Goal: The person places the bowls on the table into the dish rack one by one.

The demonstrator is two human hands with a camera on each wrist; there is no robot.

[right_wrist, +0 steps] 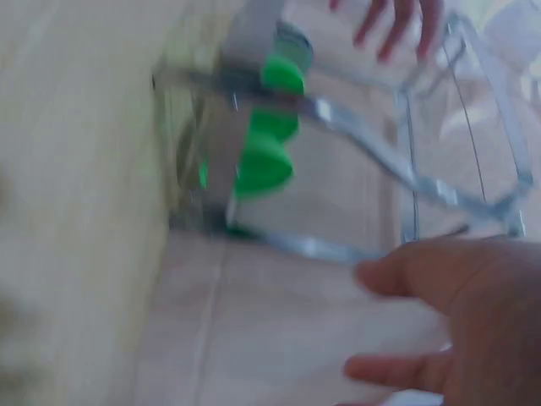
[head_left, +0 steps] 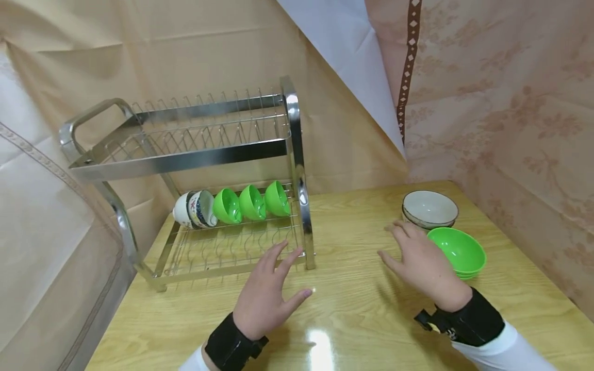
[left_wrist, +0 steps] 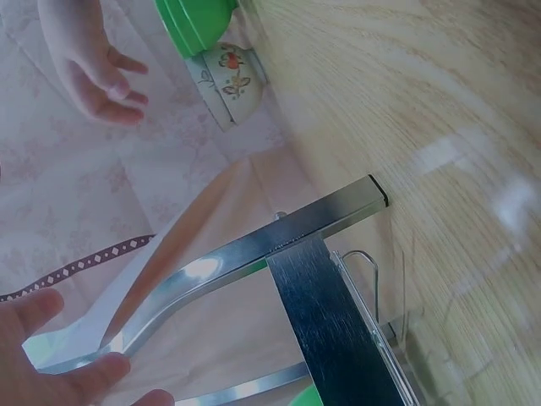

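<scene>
My left hand (head_left: 266, 301) is held over the table with fingers spread, near the front right corner of a two-tier metal dish rack (head_left: 223, 154). Nothing is in it. On the right, my right hand (head_left: 422, 263) reaches forward, fingers apart and holding nothing, just left of a stack of green bowls (head_left: 459, 252). Behind that stack sit white bowls with a dark rim (head_left: 430, 208), flowered on the outside in the left wrist view. On the rack's lower tier, three green bowls (head_left: 252, 202) stand on edge in a row beside white patterned bowls (head_left: 201, 208).
The rack's upper tier (head_left: 204, 129) shows bare wire slots. Its steel side post (head_left: 300, 175) rises between the left hand and the stacked bowls. A wooden table (head_left: 348, 288) lies under everything, with cloth curtains (head_left: 510, 103) hanging behind and at the sides.
</scene>
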